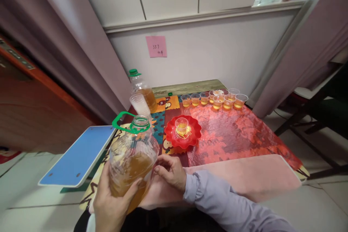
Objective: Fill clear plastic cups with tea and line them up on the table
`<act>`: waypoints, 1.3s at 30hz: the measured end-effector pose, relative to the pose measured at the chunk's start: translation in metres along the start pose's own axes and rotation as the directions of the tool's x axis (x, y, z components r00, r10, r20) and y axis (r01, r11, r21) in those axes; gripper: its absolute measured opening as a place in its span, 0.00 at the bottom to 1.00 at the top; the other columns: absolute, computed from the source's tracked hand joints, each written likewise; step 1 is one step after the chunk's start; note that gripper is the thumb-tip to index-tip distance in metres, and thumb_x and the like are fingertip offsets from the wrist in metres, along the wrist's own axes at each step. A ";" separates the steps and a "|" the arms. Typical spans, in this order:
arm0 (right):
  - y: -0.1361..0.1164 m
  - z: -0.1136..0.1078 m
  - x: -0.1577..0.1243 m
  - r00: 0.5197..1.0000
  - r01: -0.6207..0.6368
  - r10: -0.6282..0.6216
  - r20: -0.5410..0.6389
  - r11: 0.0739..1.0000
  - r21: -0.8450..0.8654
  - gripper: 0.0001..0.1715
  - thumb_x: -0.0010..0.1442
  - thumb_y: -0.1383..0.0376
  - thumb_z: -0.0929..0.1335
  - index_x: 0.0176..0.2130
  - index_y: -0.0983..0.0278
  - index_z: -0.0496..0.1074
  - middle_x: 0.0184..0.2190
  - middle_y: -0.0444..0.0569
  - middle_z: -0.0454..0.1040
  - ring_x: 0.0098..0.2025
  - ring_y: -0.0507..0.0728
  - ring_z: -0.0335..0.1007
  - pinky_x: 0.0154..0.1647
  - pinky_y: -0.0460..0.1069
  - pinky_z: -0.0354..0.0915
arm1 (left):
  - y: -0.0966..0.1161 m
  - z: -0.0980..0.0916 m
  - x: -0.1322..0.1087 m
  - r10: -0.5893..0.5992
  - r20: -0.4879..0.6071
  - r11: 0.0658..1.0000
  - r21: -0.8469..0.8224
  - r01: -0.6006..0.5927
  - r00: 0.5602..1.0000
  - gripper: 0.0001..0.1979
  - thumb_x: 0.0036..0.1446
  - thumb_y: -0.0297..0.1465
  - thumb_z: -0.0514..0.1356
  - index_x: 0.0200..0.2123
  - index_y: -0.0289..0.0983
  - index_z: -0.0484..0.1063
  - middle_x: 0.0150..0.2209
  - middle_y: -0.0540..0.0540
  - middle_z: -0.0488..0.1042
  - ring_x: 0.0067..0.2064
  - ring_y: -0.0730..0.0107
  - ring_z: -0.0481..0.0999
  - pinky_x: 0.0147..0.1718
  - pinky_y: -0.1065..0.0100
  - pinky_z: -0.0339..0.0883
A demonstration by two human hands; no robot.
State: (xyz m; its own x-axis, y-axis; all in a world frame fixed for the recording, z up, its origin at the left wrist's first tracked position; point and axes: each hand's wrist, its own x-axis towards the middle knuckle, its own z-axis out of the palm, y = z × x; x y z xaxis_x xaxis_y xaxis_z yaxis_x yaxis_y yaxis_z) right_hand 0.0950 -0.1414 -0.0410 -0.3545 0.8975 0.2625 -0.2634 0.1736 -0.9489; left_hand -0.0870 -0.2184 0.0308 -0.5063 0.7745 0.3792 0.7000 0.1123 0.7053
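My left hand (112, 195) is closed round the lower side of a large clear plastic bottle (130, 163) of amber liquid. This bottle is tilted and has no cap, and a green carry handle rings its neck. At its right side my right hand (172, 172) has its fingers curled in against the bottle; its fingertips are partly hidden. Beyond the hands, a clear plastic cup (181, 126) with a little yellowish liquid stands on a red scalloped plate (196, 138).
Several cups (218, 102) of amber liquid are grouped at the table's back right. Back left are a second, capped bottle (148, 98), a stack of cups (140, 104) and a loose green cap (170, 94). A pink cloth (244, 174) lies along the front edge; a blue board (78, 157) is at left.
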 end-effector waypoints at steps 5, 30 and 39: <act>-0.002 0.004 -0.004 0.994 -0.055 0.062 -0.092 0.995 0.083 0.26 0.63 0.41 0.72 0.36 0.61 0.78 0.28 0.47 0.80 0.27 0.54 0.75 0.32 0.50 0.75 | -0.006 -0.001 -0.003 0.013 0.003 0.999 -0.035 -0.013 1.000 0.54 0.45 0.57 0.72 0.71 0.43 0.61 0.65 0.39 0.73 0.67 0.41 0.72 0.70 0.44 0.62; -0.073 -0.156 0.135 0.943 0.196 0.259 0.208 0.069 -0.978 0.43 0.55 0.42 0.78 0.60 0.64 0.77 0.72 0.68 0.62 0.73 0.76 0.59 0.74 0.79 0.43 | -0.011 -0.006 -0.007 -0.065 0.023 0.994 -0.086 0.067 0.998 0.57 0.43 0.61 0.70 0.71 0.40 0.61 0.68 0.35 0.69 0.68 0.37 0.70 0.72 0.42 0.56; -0.083 -0.152 0.134 0.963 0.241 0.091 0.255 0.140 -0.960 0.35 0.56 0.47 0.78 0.53 0.67 0.79 0.70 0.68 0.65 0.72 0.73 0.61 0.75 0.78 0.40 | -0.023 -0.002 -0.004 -0.042 0.045 0.995 -0.093 0.046 0.998 0.56 0.43 0.61 0.70 0.71 0.44 0.60 0.67 0.39 0.71 0.68 0.39 0.70 0.72 0.42 0.56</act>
State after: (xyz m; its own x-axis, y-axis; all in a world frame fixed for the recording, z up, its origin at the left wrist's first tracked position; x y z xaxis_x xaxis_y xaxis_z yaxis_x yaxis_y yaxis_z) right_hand 0.2057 0.0260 0.0464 -0.5941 0.7763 0.2108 0.7393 0.6302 -0.2374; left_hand -0.1020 -0.2252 0.0148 -0.5118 0.7964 0.3222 0.6261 0.0890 0.7747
